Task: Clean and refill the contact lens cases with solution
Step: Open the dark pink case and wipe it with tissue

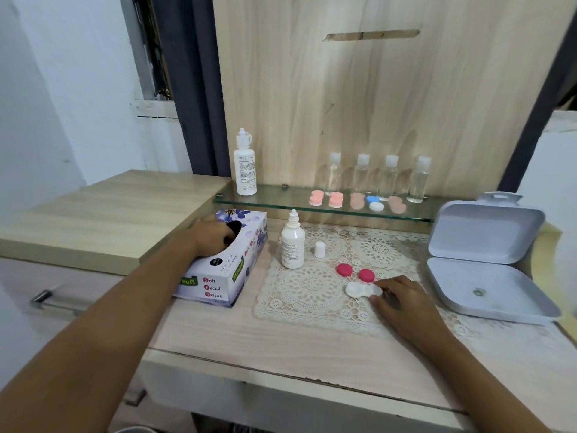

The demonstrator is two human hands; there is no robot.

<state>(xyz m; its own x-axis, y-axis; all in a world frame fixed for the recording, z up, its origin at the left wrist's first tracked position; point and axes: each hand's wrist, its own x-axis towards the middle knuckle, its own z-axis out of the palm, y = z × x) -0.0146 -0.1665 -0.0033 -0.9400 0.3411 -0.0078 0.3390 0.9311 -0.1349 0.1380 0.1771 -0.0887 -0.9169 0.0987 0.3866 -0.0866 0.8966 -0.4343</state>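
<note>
Single head view, looking forward and down from close above the desk (237,345), facing the wooden back panel (374,104).

Two bare arms show: the left arm (103,320) is seen as a long stretch from above the elbow to the wrist, the right arm (462,364) as a shorter length of forearm. The left hand (215,234) and right hand (396,296) are bare as well, with plain skin from the picture's edge to the knuckles and slim wrists.
</note>
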